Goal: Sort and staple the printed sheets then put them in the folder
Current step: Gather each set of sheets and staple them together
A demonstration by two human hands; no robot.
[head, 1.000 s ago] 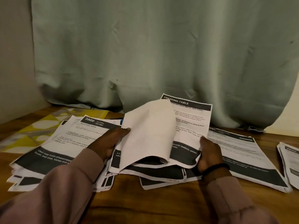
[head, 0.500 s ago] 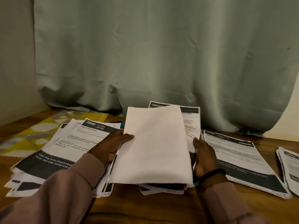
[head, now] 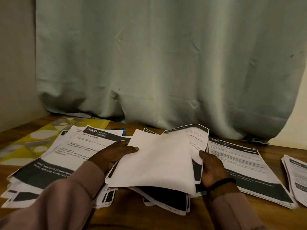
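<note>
1. A person's left hand (head: 114, 155) and right hand (head: 210, 168) hold a bundle of printed sheets (head: 156, 160) by its side edges, blank back uppermost (fingers curled round the paper), above a wooden table (head: 132, 218).
2. More stacks (head: 245, 168) lie on either side.
3. A yellow folder (head: 41, 135) lies far left, near a green curtain (head: 166, 63).

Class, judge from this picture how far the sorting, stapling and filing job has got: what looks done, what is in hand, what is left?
Done: sheets lie in separate piles, the 3800 pile at left and another pile at right. In hand: the left hand and right hand hold the middle stack, blank side up. Left: no stapling is visible, and the yellow folder lies flat beyond the piles, with no sheets seen going into it.
</note>
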